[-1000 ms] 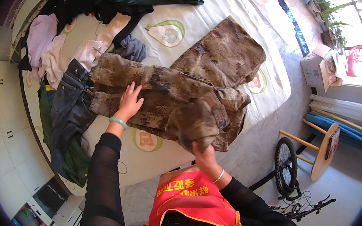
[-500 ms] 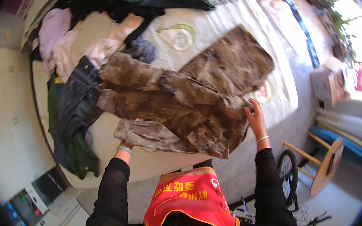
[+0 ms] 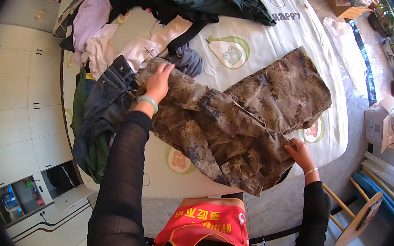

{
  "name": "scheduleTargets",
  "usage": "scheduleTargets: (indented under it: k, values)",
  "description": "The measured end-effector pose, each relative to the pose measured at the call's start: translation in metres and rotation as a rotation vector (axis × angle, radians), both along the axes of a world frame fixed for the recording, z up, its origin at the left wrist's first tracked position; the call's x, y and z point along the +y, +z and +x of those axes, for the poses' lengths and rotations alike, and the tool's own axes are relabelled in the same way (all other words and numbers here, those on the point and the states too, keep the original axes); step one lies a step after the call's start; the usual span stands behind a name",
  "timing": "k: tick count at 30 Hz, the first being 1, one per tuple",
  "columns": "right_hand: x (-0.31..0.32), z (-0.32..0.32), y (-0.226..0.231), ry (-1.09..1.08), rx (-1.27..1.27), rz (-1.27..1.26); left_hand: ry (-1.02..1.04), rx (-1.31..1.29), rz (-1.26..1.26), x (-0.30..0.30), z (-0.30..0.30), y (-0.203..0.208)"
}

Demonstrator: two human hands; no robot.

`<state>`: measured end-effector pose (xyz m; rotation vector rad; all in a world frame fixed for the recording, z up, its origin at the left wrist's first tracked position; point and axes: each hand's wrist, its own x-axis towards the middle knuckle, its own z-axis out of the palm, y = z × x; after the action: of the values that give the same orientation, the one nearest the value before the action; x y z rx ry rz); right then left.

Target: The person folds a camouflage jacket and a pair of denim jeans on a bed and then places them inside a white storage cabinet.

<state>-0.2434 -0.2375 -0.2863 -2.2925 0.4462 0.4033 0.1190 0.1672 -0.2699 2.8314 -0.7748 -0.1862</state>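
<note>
A brown camouflage jacket [image 3: 196, 118] lies spread and partly folded across the near part of the bed. My left hand [image 3: 158, 84] reaches over to its far left end, with fingers closed on the cloth there. At the near right edge my right hand [image 3: 301, 154] pinches the same jacket between thumb and fingers. A flap with a pocket hangs down toward me at the bed's front edge. Behind and to the right, a folded piece of matching camouflage cloth [image 3: 280, 90] lies flat against the jacket; whether the two are joined, I cannot tell.
Dark jeans [image 3: 104, 104] lie left of the jacket, over a green garment [image 3: 79, 99]. Pale and dark clothes are heaped at the bed's far side, including a dark green garment [image 3: 215, 1]. A round wooden stool [image 3: 361, 221] stands tipped at lower right.
My left hand has moved from the jacket's near left side to its far left end. The pale flap it held now lies folded in. My right hand keeps its grip.
</note>
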Motion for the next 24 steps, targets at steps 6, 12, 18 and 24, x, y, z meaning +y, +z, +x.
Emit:
scheduleTargets:
  k: [6, 12, 18, 24]
  values:
    - [-0.019, -0.018, -0.02, -0.227, 0.07, 0.11, 0.187, 0.398, 0.274, -0.011, 0.027, -0.079]
    - [-0.031, -0.012, -0.086, -0.332, 0.094, 0.143, 0.129, 0.347, 0.247, -0.013, 0.044, -0.12]
    - [-0.036, -0.024, -0.084, -0.247, 0.083, -0.073, 0.009, -0.043, -0.079, -0.01, 0.034, -0.09]
    - [0.036, -0.022, 0.012, -0.301, -0.216, -0.065, -0.078, 0.459, -0.111, 0.011, -0.09, -0.022]
